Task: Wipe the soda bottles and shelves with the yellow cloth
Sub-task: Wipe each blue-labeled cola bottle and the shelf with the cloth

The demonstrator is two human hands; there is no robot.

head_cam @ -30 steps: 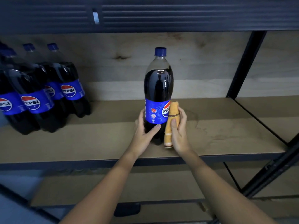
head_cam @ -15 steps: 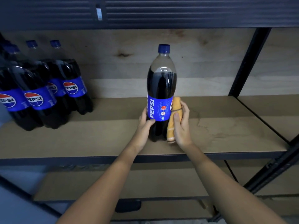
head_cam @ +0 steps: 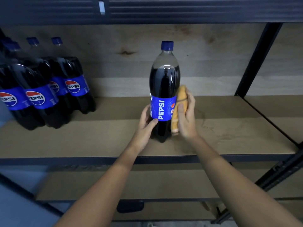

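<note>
A tall Pepsi bottle [head_cam: 164, 86] with a blue cap stands upright on the middle of the wooden shelf [head_cam: 82, 138]. My left hand [head_cam: 146, 126] grips its lower left side, thumb on the front just below the blue label. My right hand [head_cam: 186, 117] holds the yellow cloth [head_cam: 179, 102], bunched into a vertical roll, pressed against the bottle's right side at label height.
Several more Pepsi bottles [head_cam: 49, 89] stand grouped at the shelf's left end. A black upright post [head_cam: 255, 63] divides this bay from the one at right. A metal shelf edge runs overhead, and a lower shelf [head_cam: 131, 184] lies beneath.
The bottle has turned in my hands: the label's vertical PEPSI lettering has moved round to the front. Both hands stay on the bottle, cloth still against its right side.
</note>
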